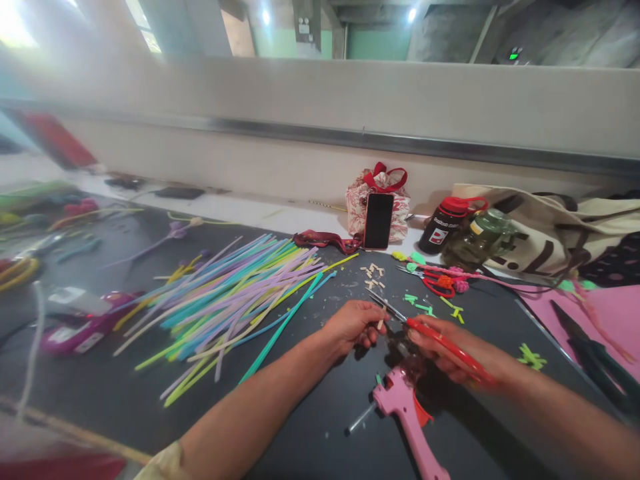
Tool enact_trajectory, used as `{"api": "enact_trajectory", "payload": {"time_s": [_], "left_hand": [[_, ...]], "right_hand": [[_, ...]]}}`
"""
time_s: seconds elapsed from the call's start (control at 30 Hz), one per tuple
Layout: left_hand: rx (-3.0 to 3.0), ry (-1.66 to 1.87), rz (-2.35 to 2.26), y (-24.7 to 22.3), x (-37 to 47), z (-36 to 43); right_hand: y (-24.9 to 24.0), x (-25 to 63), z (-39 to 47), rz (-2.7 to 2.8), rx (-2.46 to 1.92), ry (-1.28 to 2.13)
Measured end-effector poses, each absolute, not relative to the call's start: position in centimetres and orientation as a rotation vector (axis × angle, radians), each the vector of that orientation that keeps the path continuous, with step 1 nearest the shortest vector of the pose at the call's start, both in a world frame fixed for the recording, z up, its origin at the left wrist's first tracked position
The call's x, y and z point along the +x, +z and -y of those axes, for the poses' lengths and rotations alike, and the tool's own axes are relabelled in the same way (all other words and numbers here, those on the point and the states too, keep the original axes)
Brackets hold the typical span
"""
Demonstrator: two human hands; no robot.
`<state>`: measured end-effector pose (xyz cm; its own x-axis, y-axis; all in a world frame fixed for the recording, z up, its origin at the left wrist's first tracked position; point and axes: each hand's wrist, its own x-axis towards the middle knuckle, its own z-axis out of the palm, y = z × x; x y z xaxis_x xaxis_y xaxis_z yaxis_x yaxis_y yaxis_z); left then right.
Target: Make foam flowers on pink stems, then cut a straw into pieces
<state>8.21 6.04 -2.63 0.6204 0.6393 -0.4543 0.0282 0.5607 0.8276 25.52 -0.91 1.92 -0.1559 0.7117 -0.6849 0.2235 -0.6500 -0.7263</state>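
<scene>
My right hand (440, 347) is closed on scissors with red handles (450, 350), their metal blades pointing up and left. My left hand (357, 323) pinches a small beige piece (383, 317) close beside the blades. Several short beige pieces (373, 273) lie on the dark table beyond my hands. Short green pieces (420, 305) are scattered to the right of the blades. Below my hands rests a pink glue gun (410, 413) with a clear stick at its back. A large spread of colourful pipe cleaners (240, 293) covers the table on the left.
A phone (379, 221) leans on a patterned bag (353, 207) at the back. A black bottle (440, 230), a green jug (483, 237) and a canvas bag (545, 233) stand right of it. Red-handled scissors (437, 285) and dark pliers (590, 353) lie on the right, a purple glue gun (80, 333) left.
</scene>
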Motion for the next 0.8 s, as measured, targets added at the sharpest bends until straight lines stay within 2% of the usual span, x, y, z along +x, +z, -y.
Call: {"api": "enact_trajectory", "payload": {"time_s": [0.43, 0.8], "left_hand": [[0.903, 0.338, -0.886, -3.0, 8.4, -6.3], [0.904, 0.379, -0.874, -3.3, 8.4, -6.2]], "right_hand": [[1.0, 26.0, 0.1, 0.999, -1.846, 1.911], [1.9, 26.0, 1.8, 1.103, -1.84, 1.671]]}}
